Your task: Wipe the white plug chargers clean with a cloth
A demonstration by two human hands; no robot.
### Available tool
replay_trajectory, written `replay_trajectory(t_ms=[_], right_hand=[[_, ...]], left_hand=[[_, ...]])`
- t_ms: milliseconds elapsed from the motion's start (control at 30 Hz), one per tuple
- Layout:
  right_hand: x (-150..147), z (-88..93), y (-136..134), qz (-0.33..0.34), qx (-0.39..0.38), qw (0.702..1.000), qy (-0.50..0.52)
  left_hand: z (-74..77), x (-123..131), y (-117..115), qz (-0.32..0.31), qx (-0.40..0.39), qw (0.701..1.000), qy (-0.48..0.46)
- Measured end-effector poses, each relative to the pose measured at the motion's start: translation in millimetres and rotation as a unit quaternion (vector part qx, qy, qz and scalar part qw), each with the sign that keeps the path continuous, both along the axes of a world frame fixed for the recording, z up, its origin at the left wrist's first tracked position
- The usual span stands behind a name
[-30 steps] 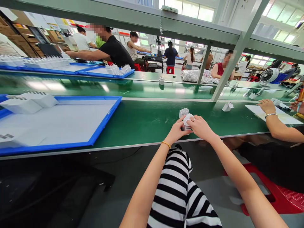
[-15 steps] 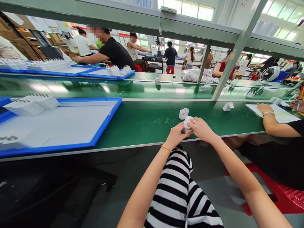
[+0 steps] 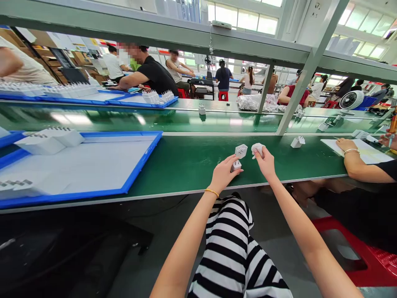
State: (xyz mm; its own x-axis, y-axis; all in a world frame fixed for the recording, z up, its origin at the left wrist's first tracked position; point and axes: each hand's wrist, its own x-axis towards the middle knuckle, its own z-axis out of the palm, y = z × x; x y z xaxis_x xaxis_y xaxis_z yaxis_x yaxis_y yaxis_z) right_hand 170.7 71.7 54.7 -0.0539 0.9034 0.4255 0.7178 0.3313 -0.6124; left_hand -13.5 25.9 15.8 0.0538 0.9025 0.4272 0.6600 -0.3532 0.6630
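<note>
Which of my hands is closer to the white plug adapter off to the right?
Your right hand, holding a white piece, is nearer, left of the white plug adapter and apart from it. Your left hand is farther left.

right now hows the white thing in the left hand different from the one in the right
The left hand holds a boxy white piece, the right hand a rounded, soft-looking white piece. The boxy one sits lower, nearer the front edge of the green bench; the rounded one sits higher. Both are white and hand-held.
</note>
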Motion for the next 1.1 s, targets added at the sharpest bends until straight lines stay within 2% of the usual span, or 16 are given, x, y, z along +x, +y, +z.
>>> replay_trajectory(t_ms=[67, 200, 333, 400, 467, 600, 667, 767, 933, 1100], right_hand=[[-4.9, 1.0, 5.3, -0.038, -0.034, 0.996, -0.077], [-20.0, -1.0, 12.1, -0.053, -0.063, 0.972, -0.219], [-33.0, -1.6, 16.8, -0.063, -0.045, 0.961, -0.267], [-36.1, -0.8, 19.2, -0.059, -0.030, 0.962, -0.266], [-37.6, -0.2, 21.7, -0.051, -0.024, 0.964, -0.260], [-39.3, 1.0, 26.0, -0.048, -0.061, 0.969, -0.236], [-40.8, 2.1, 27.1, -0.051, -0.083, 0.970, -0.224], [-43.1, 3.2, 27.1, -0.056, -0.095, 0.971, -0.214], [-41.8, -1.3, 28.4, -0.033, -0.108, 0.976, -0.186], [-33.9, -9.8, 38.8, -0.007, -0.162, 0.984, -0.079]], left_hand=[[-1.2, -10.0, 3.2, 0.038, -0.001, 0.999, -0.002], [-7.0, -22.8, 7.3, 0.139, 0.022, 0.989, -0.053], [-5.5, -22.6, 3.8, 0.231, 0.095, 0.965, -0.083], [-1.5, -19.8, -1.0, 0.257, 0.135, 0.953, -0.088], [1.9, -16.3, -6.1, 0.231, 0.154, 0.958, -0.077], [3.0, -9.6, -11.0, 0.044, 0.081, 0.996, 0.020], [2.1, -7.3, -10.5, -0.006, 0.040, 0.997, 0.072], [2.1, -6.4, -8.8, -0.012, 0.017, 0.995, 0.100], [4.6, -10.6, -6.4, -0.005, -0.006, 0.999, 0.054], [3.3, -13.7, -3.8, -0.006, -0.023, 1.000, 0.012]])
